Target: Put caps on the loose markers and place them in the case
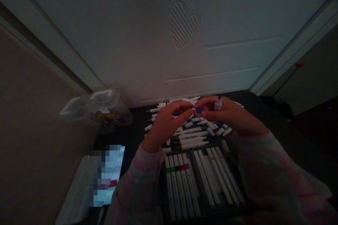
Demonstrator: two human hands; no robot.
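Case (195, 173) nearest: open, 2 halves, slotted markers (182, 191) in both. Phone (114, 177) left of case. Above case's far edge: right hand (224, 112) pinches purple cap (198, 111), uncapped marker (218, 104) in same grip; left hand (169, 121) fingers narrowed beside cap, can't tell if touching. Loose markers (191, 135) beyond case.

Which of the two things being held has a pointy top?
The white marker poking up from the right hand, its tip narrow and dark. The purple piece left of it has a round top.
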